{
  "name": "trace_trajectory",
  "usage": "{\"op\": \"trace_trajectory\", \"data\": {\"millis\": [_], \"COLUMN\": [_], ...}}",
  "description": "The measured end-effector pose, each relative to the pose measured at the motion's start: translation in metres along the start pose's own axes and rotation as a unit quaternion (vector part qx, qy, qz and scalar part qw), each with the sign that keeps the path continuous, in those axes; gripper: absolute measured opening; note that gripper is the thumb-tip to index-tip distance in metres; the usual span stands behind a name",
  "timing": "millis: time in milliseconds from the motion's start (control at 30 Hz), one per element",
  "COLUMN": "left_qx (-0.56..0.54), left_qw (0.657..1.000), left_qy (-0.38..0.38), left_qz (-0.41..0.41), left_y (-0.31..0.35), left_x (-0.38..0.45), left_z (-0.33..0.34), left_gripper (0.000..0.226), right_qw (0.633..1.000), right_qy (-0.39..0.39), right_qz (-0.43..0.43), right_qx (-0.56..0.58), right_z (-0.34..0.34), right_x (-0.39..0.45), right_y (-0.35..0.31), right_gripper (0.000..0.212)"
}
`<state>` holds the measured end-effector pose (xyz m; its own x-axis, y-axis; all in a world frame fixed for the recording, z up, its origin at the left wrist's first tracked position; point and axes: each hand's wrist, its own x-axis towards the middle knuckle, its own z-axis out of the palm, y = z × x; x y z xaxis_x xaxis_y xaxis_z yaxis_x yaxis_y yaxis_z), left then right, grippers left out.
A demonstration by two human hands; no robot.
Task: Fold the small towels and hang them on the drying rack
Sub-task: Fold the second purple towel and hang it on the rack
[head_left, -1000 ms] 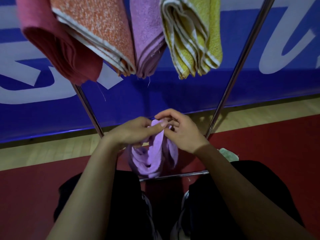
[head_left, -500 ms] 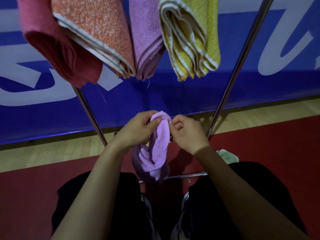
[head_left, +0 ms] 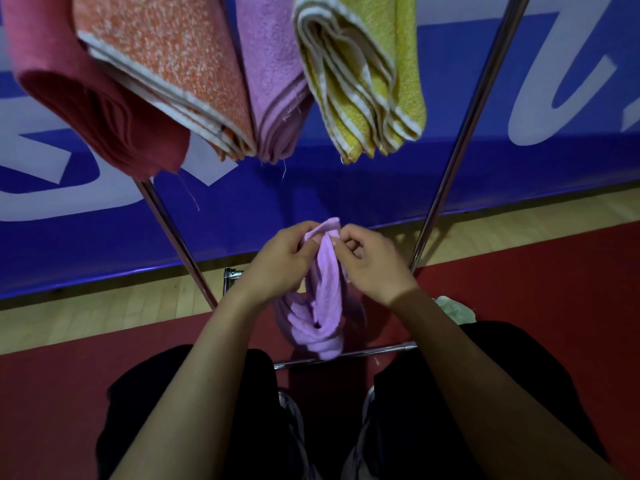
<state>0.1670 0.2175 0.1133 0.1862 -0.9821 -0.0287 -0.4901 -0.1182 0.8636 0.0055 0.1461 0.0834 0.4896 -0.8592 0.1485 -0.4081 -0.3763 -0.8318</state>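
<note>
- The left hand (head_left: 277, 261) and the right hand (head_left: 375, 268) both pinch the top edge of a lilac towel (head_left: 323, 299) at centre frame; its folds hang down between them.
- On the drying rack (head_left: 464, 133), four folded towels hang side by side from 10 to 1 o'clock: a red towel (head_left: 86, 98), an orange towel (head_left: 173, 64), a purple towel (head_left: 273, 88) and a yellow towel (head_left: 367, 84).
- A pale green cloth (head_left: 453, 308) lies on the floor at 4 o'clock of the right hand.
</note>
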Motion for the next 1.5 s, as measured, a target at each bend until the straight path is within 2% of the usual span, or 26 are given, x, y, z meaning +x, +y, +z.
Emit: {"op": "trace_trajectory", "data": {"millis": [133,300,533,733,900,1067,1167,1233,1333,1500], "left_qx": [0.021,0.072,0.071,0.072,0.073,0.138,0.260,0.315,0.293,0.282], "left_qw": [1.000,0.996,0.992,0.990,0.989,0.981,0.950,0.933,0.938,0.933], "left_qy": [-0.008,-0.038,-0.057,-0.069,-0.096,-0.128,-0.170,-0.167,-0.153,-0.187], "left_qz": [-0.005,0.045,0.084,0.095,0.089,0.036,-0.014,-0.048,-0.101,-0.121], "left_y": [-0.004,-0.007,-0.006,-0.004,-0.008,-0.027,-0.032,-0.033,-0.026,-0.020], "left_x": [0.002,0.004,0.002,0.000,0.003,0.004,0.000,0.000,-0.002,-0.005], "left_z": [0.002,0.002,0.002,0.000,-0.010,-0.021,-0.024,-0.024,-0.027,-0.031], "left_gripper": [0.024,0.020,0.022,0.022,0.015,0.028,0.033,0.047,0.075,0.086], "right_qw": [0.999,0.995,0.997,0.998,0.992,0.989,0.984,0.981,0.978,0.972], "right_qy": [0.029,0.079,0.075,0.041,0.107,0.137,0.170,0.185,0.198,0.214], "right_qz": [-0.044,-0.060,-0.016,-0.052,-0.062,0.013,0.032,0.037,0.041,0.036], "right_qx": [0.012,0.013,0.032,-0.025,0.018,0.045,0.044,0.048,0.055,0.086], "right_z": [-0.005,-0.003,-0.005,-0.007,-0.010,-0.026,-0.038,-0.046,-0.053,-0.062], "right_x": [0.001,0.001,0.003,0.006,0.013,0.017,0.018,0.019,0.018,0.016], "right_y": [-0.001,-0.001,-0.002,0.007,0.013,0.027,0.035,0.041,0.048,0.057], "right_gripper": [0.018,0.015,0.012,0.012,0.014,0.020,0.024,0.025,0.016,0.014]}}
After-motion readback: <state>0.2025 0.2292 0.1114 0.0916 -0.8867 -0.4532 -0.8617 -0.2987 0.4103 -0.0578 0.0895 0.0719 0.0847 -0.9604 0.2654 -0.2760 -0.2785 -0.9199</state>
